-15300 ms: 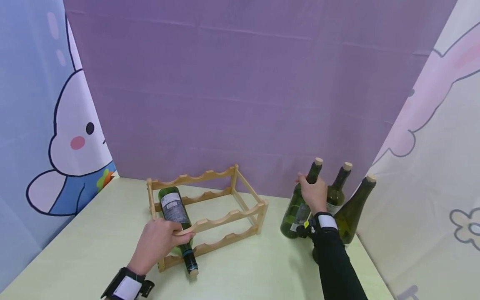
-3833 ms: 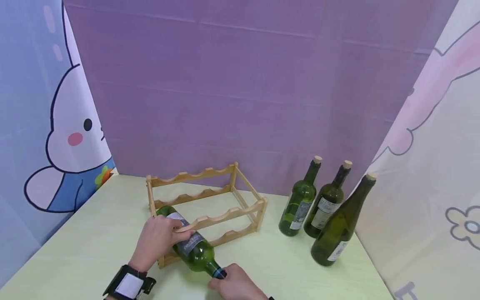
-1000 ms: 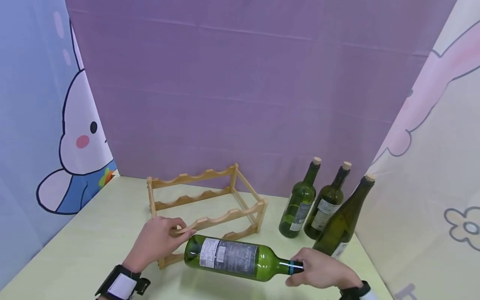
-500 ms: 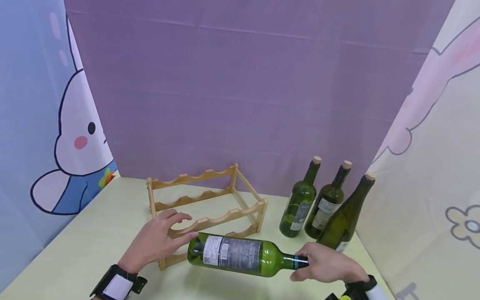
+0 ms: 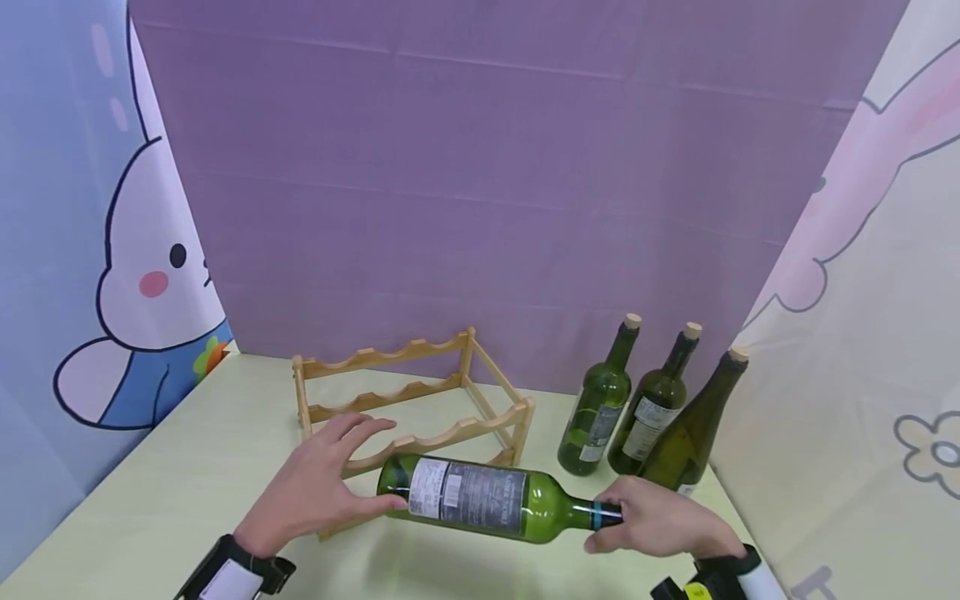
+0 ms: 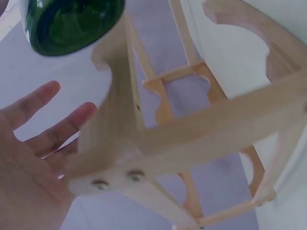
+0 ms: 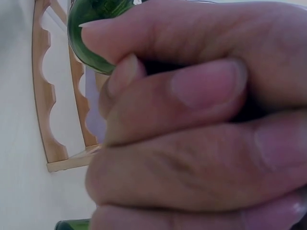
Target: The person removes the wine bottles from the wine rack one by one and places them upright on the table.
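Note:
A green wine bottle [image 5: 468,498] with a grey and white label is held nearly level in front of the wooden wine rack [image 5: 461,432]. My right hand [image 5: 660,518] grips its neck, fingers [image 7: 177,148] curled round it in the right wrist view. At the base end, my left hand [image 5: 318,483] has its fingers spread, the thumb at the bottle's base; whether it touches is unclear. In the left wrist view the bottle's bottom [image 6: 72,26] hangs above the straight fingers [image 6: 62,129], beside the rack's end.
Three corked green bottles stand at the right: one at the left [image 5: 596,408], one in the middle [image 5: 651,412], and a taller one [image 5: 693,425] partly behind my right hand. A purple backdrop [image 5: 480,192] rises behind the pale table [image 5: 195,450].
Earlier the bottle lay in the rack; my right hand drew it out by the neck to the right. My left hand has let go of the front rail and moved to the bottle's base.

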{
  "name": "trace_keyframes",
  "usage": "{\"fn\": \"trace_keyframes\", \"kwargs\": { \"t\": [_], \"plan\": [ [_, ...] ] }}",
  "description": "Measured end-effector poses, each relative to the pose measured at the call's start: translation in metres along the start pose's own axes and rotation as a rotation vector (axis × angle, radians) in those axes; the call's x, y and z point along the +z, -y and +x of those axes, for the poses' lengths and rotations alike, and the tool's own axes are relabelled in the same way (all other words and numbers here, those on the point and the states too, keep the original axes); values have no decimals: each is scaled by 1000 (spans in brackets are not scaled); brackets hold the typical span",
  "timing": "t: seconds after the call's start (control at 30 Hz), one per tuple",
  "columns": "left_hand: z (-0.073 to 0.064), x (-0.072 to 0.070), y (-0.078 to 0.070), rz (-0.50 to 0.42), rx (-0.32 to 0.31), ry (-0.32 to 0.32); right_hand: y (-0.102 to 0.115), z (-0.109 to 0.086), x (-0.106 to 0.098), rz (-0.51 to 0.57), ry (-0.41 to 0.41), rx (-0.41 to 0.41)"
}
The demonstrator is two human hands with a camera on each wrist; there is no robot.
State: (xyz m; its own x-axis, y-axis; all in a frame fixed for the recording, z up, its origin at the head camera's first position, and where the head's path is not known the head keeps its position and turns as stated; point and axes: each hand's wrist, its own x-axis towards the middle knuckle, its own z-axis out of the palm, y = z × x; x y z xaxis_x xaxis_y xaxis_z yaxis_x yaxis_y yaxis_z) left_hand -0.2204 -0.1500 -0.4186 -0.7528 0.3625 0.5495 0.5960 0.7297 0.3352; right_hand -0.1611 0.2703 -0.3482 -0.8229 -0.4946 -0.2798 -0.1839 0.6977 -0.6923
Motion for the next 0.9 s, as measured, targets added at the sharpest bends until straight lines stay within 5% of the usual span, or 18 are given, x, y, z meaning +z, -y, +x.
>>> {"fn": "trace_keyframes", "kwargs": {
  "t": [0.43, 0.9],
  "plan": [
    [5, 0, -26, -32, 177, -50, 6, 0, -8, -30, -3, -4],
    [15, 4, -44, -20, 296, -12, 12, 4, -9, -48, 12, -38]
  ]
}}
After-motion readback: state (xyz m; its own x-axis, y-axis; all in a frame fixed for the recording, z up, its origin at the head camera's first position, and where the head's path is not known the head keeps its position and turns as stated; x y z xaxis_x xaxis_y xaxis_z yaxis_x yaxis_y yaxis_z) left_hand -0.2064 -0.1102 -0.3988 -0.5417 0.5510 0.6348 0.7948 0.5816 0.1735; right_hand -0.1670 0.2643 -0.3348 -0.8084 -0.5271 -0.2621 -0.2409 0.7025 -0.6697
